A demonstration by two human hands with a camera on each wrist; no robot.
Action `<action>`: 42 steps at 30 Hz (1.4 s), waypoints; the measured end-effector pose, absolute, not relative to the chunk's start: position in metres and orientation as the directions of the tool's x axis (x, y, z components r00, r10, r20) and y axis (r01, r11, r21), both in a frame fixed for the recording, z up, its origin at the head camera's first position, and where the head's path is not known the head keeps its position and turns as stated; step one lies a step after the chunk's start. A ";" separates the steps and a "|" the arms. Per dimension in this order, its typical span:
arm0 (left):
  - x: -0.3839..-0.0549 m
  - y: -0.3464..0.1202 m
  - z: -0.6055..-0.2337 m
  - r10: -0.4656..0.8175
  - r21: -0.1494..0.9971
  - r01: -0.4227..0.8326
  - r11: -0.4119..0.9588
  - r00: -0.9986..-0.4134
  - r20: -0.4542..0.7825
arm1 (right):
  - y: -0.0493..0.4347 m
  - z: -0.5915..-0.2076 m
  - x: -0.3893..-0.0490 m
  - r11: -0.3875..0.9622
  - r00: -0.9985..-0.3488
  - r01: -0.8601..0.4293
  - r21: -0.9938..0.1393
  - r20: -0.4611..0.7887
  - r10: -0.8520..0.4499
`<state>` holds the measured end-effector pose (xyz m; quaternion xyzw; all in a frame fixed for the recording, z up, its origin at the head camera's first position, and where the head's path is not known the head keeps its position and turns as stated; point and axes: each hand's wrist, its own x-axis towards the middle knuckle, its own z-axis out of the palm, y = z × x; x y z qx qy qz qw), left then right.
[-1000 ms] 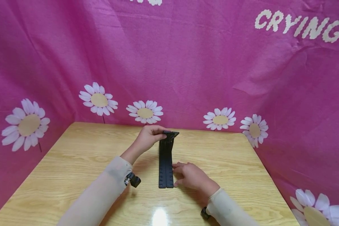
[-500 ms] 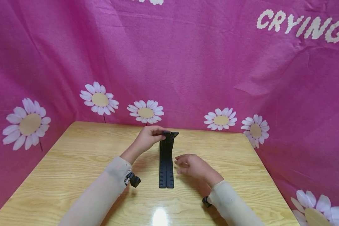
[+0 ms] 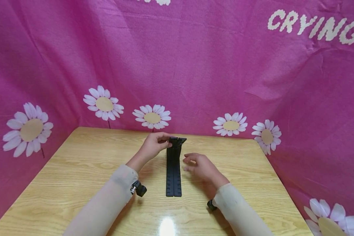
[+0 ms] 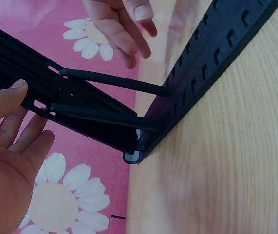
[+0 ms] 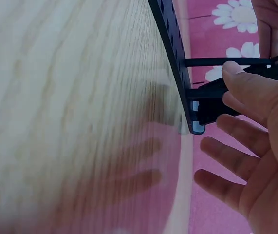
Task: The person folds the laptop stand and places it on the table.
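A black folding stand (image 3: pixel 173 177) is on the table, its long slotted base (image 4: pixel 212 53) lying flat and its back panel (image 4: pixel 24 61) raised at the far end. Two thin support arms (image 4: pixel 109 80) run between panel and base in the left wrist view. My left hand (image 3: pixel 153 144) pinches the panel's left edge near the top, thumb on the front and fingers behind. Just right of the stand, my right hand (image 3: pixel 203 167) hovers with fingers spread and loosely bent, holding nothing. From the right wrist, the hand (image 5: pixel 265 156) overlaps part of the panel.
The wooden table (image 3: pixel 239 203) ends at a pink cloth backdrop (image 3: pixel 188 72) printed with daisies, which encloses the back and both sides. Each forearm wears a beige sleeve with a small black camera (image 3: pixel 140 188) at the wrist.
My right hand has let go of the base's right edge, lifted slightly and moved farther up along the stand. My left hand keeps its hold, and the stand has barely moved.
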<state>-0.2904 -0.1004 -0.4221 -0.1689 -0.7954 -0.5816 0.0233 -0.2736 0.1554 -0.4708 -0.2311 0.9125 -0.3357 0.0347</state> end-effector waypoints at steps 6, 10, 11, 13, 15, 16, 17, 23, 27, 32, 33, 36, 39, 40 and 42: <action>-0.294 -0.106 -0.429 0.206 0.912 0.282 0.298 -0.952 0.227 | 0.155 -0.474 -0.285 0.639 -0.889 -0.422 -0.643 0.155 -0.432; -0.297 -0.111 -0.436 0.192 0.901 0.281 0.329 -0.955 0.228 | 0.155 -0.476 -0.292 0.629 -0.891 -0.422 -0.653 0.171 -0.420; -0.298 -0.112 -0.438 0.190 0.898 0.280 0.339 -0.955 0.226 | 0.155 -0.476 -0.293 0.627 -0.894 -0.416 -0.659 0.169 -0.416; -0.299 -0.114 -0.443 0.190 0.894 0.273 0.354 -0.957 0.217 | 0.154 -0.477 -0.295 0.621 -0.901 -0.398 -0.676 0.160 -0.403; -0.300 -0.115 -0.447 0.195 0.889 0.267 0.372 -0.959 0.207 | 0.154 -0.479 -0.298 0.609 -0.908 -0.377 -0.697 0.149 -0.392; -0.300 -0.116 -0.450 0.194 0.887 0.260 0.382 -0.961 0.199 | 0.153 -0.480 -0.299 0.605 -0.911 -0.369 -0.706 0.146 -0.386; -0.300 -0.116 -0.452 0.194 0.883 0.254 0.394 -0.963 0.190 | 0.153 -0.480 -0.300 0.602 -0.914 -0.361 -0.712 0.142 -0.380; -0.301 -0.115 -0.463 0.211 0.851 0.255 0.460 -0.962 0.174 | 0.151 -0.481 -0.307 0.599 -0.919 -0.347 -0.721 0.133 -0.372; -0.303 -0.112 -0.466 0.232 0.841 0.259 0.474 -0.959 0.165 | 0.148 -0.480 -0.312 0.590 -0.919 -0.339 -0.732 0.125 -0.373; -0.306 -0.108 -0.469 0.244 0.835 0.260 0.486 -0.957 0.156 | 0.143 -0.479 -0.316 0.603 -0.913 -0.356 -0.714 0.129 -0.387; -0.306 -0.108 -0.469 0.244 0.835 0.256 0.488 -0.958 0.151 | 0.142 -0.479 -0.317 0.605 -0.911 -0.360 -0.710 0.130 -0.390; -0.307 -0.107 -0.468 0.245 0.840 0.252 0.480 -0.958 0.147 | 0.139 -0.480 -0.320 0.607 -0.913 -0.355 -0.711 0.125 -0.388; -0.308 -0.107 -0.469 0.247 0.844 0.247 0.477 -0.959 0.141 | 0.136 -0.483 -0.324 0.603 -0.918 -0.340 -0.721 0.116 -0.379; -0.308 -0.106 -0.470 0.248 0.844 0.247 0.476 -0.958 0.141 | 0.135 -0.483 -0.325 0.603 -0.919 -0.337 -0.723 0.114 -0.377; -0.309 -0.106 -0.472 0.254 0.844 0.250 0.475 -0.957 0.140 | 0.134 -0.484 -0.327 0.601 -0.918 -0.339 -0.724 0.115 -0.380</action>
